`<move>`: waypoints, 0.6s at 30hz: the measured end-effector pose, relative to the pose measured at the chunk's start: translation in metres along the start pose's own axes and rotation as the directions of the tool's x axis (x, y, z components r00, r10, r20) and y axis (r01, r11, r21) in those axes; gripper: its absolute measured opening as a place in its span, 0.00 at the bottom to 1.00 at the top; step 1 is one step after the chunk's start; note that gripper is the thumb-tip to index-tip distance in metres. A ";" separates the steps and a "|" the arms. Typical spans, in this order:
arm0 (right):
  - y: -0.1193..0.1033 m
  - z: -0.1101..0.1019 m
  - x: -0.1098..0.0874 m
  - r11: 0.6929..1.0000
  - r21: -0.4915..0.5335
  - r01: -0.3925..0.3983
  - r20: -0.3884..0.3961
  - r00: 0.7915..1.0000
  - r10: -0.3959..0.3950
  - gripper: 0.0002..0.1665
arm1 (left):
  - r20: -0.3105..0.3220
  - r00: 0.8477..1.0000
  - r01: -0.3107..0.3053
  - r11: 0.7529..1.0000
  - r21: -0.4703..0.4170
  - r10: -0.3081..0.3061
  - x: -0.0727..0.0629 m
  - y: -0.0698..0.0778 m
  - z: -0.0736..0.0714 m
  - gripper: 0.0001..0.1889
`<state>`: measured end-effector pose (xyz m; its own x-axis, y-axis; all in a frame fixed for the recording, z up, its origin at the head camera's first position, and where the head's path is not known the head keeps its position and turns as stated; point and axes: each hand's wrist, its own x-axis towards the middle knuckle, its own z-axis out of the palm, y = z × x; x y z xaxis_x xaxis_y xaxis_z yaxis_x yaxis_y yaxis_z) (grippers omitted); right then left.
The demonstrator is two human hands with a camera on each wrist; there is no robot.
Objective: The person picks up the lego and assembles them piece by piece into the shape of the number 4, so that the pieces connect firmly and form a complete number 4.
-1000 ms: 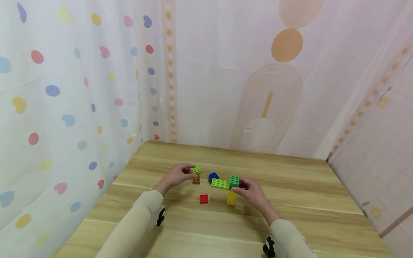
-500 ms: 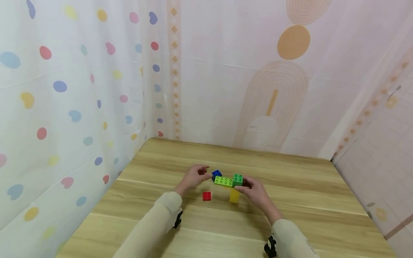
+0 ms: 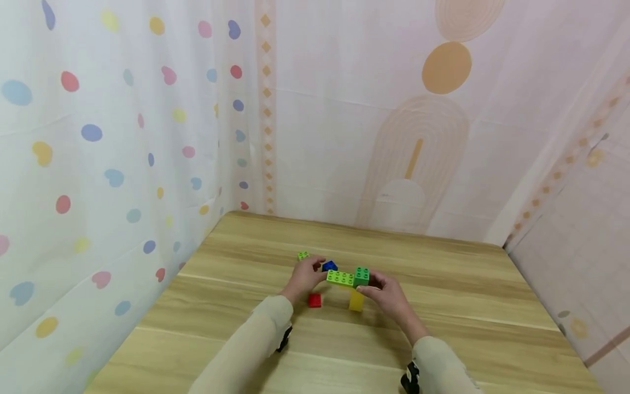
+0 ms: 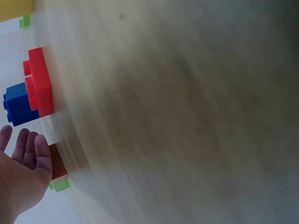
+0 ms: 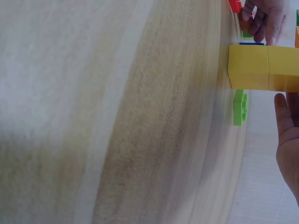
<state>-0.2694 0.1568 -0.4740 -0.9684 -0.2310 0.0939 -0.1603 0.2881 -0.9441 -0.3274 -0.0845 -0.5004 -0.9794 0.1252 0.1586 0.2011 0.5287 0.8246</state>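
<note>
My right hand (image 3: 391,295) pinches a dark green brick (image 3: 361,276) at the top of a small build. A long lime green brick (image 3: 339,278) juts left from this build, and yellow bricks (image 5: 250,67) form its upright lower part. My left hand (image 3: 302,279) hovers beside a blue brick (image 3: 330,266), its fingers loosely bent around nothing. In the left wrist view its fingertips lie just short of the blue brick (image 4: 21,105). A red brick (image 3: 315,300) lies on the table nearer to me.
Behind my left hand are a small lime green brick (image 3: 302,255) and a brown brick (image 4: 57,165), partly hidden. Another lime green piece (image 5: 239,107) lies on the table near the yellow bricks. The wooden table (image 3: 472,306) ends at patterned curtains (image 3: 325,137).
My left hand has moved right, away from the brown and small lime green bricks, to the blue brick. My right hand keeps its grip on the build. The head view has shifted slightly.
</note>
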 end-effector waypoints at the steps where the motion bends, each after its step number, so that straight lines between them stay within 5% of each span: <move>1: 0.000 0.000 0.000 1.000 0.000 -0.002 -0.003 1.000 0.002 0.21 | -0.003 1.000 0.001 1.000 0.013 -0.001 0.001 0.000 0.001 0.23; 8: 0.002 -0.002 0.000 1.000 0.001 0.002 -0.021 1.000 -0.002 0.22 | -0.011 0.999 -0.044 0.986 0.163 0.046 0.008 0.001 0.008 0.23; 18: 0.002 0.001 0.001 1.000 -0.006 0.007 -0.004 1.000 -0.007 0.21 | -0.012 0.999 -0.042 0.972 0.233 0.046 0.007 0.003 0.008 0.14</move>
<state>-0.2702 0.1565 -0.4761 -0.9681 -0.2293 0.1014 -0.1678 0.2921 -0.9415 -0.3334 -0.0757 -0.5010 -0.9693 0.1395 0.2024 0.2408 0.7039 0.6683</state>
